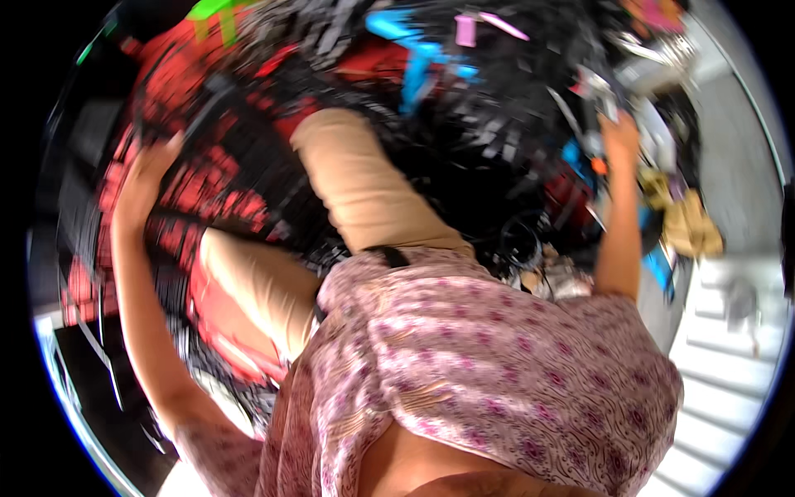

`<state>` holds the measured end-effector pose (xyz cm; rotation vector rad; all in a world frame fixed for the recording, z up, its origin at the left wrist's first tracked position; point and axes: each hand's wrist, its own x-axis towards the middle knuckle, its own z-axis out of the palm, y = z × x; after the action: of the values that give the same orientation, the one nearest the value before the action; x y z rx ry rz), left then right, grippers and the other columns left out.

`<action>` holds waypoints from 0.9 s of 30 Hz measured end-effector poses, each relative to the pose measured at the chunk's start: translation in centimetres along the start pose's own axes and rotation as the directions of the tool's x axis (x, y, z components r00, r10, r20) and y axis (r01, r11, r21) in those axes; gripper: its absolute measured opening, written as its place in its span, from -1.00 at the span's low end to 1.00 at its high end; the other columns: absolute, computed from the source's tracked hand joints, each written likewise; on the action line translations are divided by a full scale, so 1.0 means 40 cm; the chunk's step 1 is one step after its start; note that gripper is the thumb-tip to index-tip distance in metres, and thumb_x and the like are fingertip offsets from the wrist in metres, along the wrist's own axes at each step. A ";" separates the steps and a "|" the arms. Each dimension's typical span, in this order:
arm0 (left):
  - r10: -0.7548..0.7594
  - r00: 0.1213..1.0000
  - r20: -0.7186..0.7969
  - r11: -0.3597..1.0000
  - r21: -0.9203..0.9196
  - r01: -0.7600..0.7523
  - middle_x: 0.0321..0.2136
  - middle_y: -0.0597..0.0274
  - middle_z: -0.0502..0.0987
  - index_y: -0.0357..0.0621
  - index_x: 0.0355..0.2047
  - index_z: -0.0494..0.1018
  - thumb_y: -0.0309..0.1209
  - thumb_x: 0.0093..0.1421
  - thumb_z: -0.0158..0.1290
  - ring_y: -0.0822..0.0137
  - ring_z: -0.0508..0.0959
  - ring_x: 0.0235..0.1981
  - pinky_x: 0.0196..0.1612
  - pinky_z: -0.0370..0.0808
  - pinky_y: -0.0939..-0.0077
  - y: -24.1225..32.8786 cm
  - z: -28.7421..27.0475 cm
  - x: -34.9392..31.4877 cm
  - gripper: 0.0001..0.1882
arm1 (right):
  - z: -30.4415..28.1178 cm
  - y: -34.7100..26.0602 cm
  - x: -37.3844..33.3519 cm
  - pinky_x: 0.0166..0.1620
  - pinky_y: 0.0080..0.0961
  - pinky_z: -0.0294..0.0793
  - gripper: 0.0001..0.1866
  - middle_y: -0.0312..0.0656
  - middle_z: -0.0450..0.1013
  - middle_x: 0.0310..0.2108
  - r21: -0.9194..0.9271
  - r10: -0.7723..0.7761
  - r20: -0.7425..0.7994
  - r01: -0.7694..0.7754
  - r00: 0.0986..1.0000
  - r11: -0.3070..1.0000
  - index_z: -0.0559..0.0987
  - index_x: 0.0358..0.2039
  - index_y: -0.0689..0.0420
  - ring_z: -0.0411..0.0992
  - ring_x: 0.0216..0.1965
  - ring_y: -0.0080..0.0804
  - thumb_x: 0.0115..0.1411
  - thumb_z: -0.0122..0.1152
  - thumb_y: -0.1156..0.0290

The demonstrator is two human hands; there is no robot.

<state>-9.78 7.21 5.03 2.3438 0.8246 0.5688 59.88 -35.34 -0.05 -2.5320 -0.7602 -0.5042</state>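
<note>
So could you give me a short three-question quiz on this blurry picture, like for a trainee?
1. True or false: both hands are stretched out away from the body.
2. Which hand is up by the pile of metal and blue odds and ends? A) left hand B) right hand
3. Fill in: the left hand lies against a red and ____ patterned cloth.

Key
1. True: left hand and right hand are both extended.
2. B, beside the cluttered pile; whether it grips anything is blurred.
3. Black: the patterned cloth.
</note>
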 end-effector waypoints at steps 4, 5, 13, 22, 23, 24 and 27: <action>-0.229 0.905 0.357 0.968 -0.016 0.251 -0.31 0.14 0.60 -0.27 -0.12 0.57 -0.17 0.44 -0.02 0.29 0.59 -0.33 -0.14 0.53 0.40 0.083 -0.025 0.077 -0.62 | 0.076 0.260 0.084 0.05 -0.07 0.46 -0.23 0.21 0.60 -0.13 -0.115 0.022 0.479 0.037 0.878 0.993 0.61 0.03 0.28 0.56 -0.04 0.15 0.06 0.33 -0.18; -0.290 0.863 0.414 0.939 -0.049 0.340 -0.28 0.13 0.62 -0.26 -0.12 0.58 -0.13 0.44 -0.01 0.29 0.62 -0.32 -0.14 0.57 0.41 0.084 -0.037 0.069 -0.60 | 0.092 0.271 0.103 0.01 -0.05 0.49 -0.29 0.21 0.60 -0.14 -0.231 0.023 0.450 0.092 0.893 0.968 0.63 -0.05 0.27 0.57 -0.07 0.18 0.04 0.37 -0.14; -0.292 0.854 0.431 0.875 -0.240 0.421 -0.35 0.26 0.63 -0.19 -0.17 0.56 -0.09 0.31 0.20 0.39 0.66 -0.44 -0.25 0.62 0.49 0.075 -0.058 0.064 -0.62 | 0.170 0.152 0.120 -0.23 -0.14 0.44 -0.57 0.09 0.51 -0.47 0.084 -0.047 0.314 0.021 0.948 0.996 0.57 -0.36 0.39 0.47 -0.40 0.03 -0.19 0.30 0.28; -0.094 0.994 0.047 0.909 -0.403 0.105 -0.50 0.47 0.53 -0.25 -0.05 0.56 -0.31 0.11 0.42 0.60 0.49 -0.41 -0.26 0.42 0.65 0.080 0.001 0.055 -0.55 | 0.038 0.145 0.098 -0.50 -0.45 0.31 -0.81 -0.25 0.42 -0.66 0.302 0.107 0.183 -0.159 0.977 0.940 0.48 -0.57 0.24 0.31 -0.65 -0.48 -0.02 0.25 0.40; -0.100 0.995 0.006 0.905 -0.415 0.093 -0.51 0.48 0.52 -0.25 -0.05 0.56 -0.32 0.10 0.43 0.61 0.49 -0.42 -0.27 0.42 0.65 0.075 0.007 0.055 -0.55 | -0.003 0.119 0.086 -0.50 -0.50 0.29 -0.82 -0.27 0.41 -0.64 0.451 0.088 0.168 -0.156 0.982 0.879 0.49 -0.53 0.23 0.30 -0.65 -0.52 0.01 0.28 0.40; -0.111 0.993 -0.032 0.901 -0.425 0.087 -0.52 0.49 0.52 -0.24 -0.05 0.56 -0.34 0.09 0.43 0.61 0.49 -0.43 -0.28 0.42 0.65 0.072 0.013 0.052 -0.54 | -0.040 0.091 0.071 -0.51 -0.55 0.27 -0.82 -0.30 0.41 -0.62 0.589 0.070 0.156 -0.150 0.985 0.794 0.51 -0.48 0.22 0.29 -0.64 -0.56 0.05 0.31 0.40; -0.168 0.980 -0.108 0.891 -0.441 0.104 -0.55 0.51 0.50 -0.23 -0.06 0.57 -0.36 0.07 0.44 0.63 0.47 -0.47 -0.32 0.41 0.66 0.037 0.021 0.046 -0.55 | -0.187 -0.130 -0.012 -0.46 -0.60 0.30 -0.79 -0.36 0.41 -0.54 0.754 0.001 0.088 -0.068 0.996 0.653 0.51 -0.42 0.20 0.33 -0.55 -0.60 0.19 0.36 0.37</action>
<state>-7.36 7.16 5.72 1.8392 0.8212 0.7802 54.87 -35.46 7.58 -1.7615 -0.7433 -0.0248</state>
